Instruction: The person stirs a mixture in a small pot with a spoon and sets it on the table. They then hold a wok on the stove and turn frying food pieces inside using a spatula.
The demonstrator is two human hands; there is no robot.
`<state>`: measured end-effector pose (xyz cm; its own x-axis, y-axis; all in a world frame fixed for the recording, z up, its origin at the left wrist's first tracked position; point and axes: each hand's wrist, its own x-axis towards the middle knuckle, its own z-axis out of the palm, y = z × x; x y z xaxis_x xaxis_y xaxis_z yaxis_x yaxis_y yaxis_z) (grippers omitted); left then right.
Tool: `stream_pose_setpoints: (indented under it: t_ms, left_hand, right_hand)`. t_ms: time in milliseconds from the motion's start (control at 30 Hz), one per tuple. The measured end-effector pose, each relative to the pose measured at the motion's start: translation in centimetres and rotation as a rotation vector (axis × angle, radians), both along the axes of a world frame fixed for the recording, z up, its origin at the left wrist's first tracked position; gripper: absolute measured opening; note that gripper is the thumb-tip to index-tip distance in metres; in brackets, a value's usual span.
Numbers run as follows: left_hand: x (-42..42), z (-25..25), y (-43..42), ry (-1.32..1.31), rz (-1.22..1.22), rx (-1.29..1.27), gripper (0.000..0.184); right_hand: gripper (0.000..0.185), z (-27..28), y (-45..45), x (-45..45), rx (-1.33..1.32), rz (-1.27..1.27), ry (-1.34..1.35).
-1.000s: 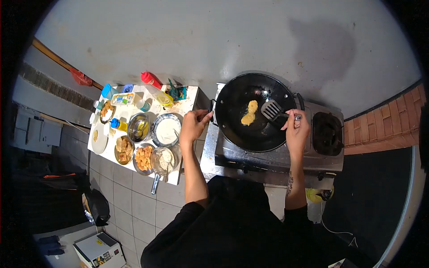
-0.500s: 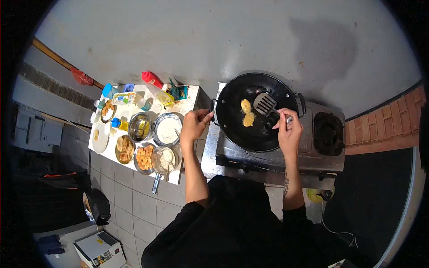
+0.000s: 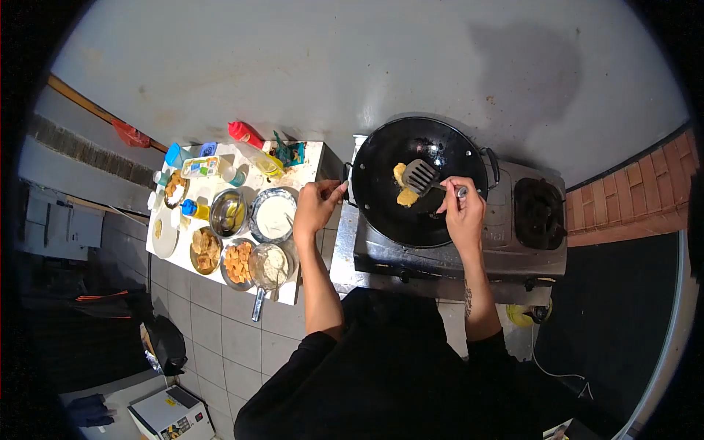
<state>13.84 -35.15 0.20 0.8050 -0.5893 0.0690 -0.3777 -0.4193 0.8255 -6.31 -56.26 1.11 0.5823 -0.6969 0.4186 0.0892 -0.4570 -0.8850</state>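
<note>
A large black wok (image 3: 381, 213) sits on the left side of the gas stove. Golden battered pieces (image 3: 407, 196) lie near its middle, partly covered by the slotted head of a spatula (image 3: 421, 176). My right hand (image 3: 464, 209) grips the spatula's handle over the wok's right side. With its fingers closed on the wok's left handle (image 3: 345, 176), my left hand (image 3: 317, 207) stays at the rim.
On the left, a white table (image 3: 312, 158) bears a bowl of white batter (image 3: 275, 215), a bowl of orange chunks (image 3: 237, 262), a flour sieve (image 3: 269, 265), a red bottle (image 3: 243, 133) and other dishes. A second burner (image 3: 539, 216) is right of the wok.
The spatula and my right hand have moved left across the wok, bringing the spatula head onto the battered pieces. These pieces have shifted slightly left. My left hand has stayed on the handle.
</note>
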Motion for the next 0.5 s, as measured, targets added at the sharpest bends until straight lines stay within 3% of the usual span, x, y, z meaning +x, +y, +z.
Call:
stream_pose_setpoints:
  t_ms: [167,333,500]
  left_hand:
    - [0.2,-0.1,0.1,0.001,-0.006,0.018,0.037]
    - [0.3,0.1,0.1,0.017,-0.005,-0.007,0.038]
    - [0.2,0.1,0.1,-0.016,0.007,0.021,0.038]
  right_hand:
    - [0.005,2.3,-0.2,-1.4,-0.012,-0.038,0.007]
    - [0.006,0.8,-2.0,-2.3,-0.056,0.006,0.113]
    - [0.009,-1.2,-1.6,-2.8,0.134,0.040,-0.005]
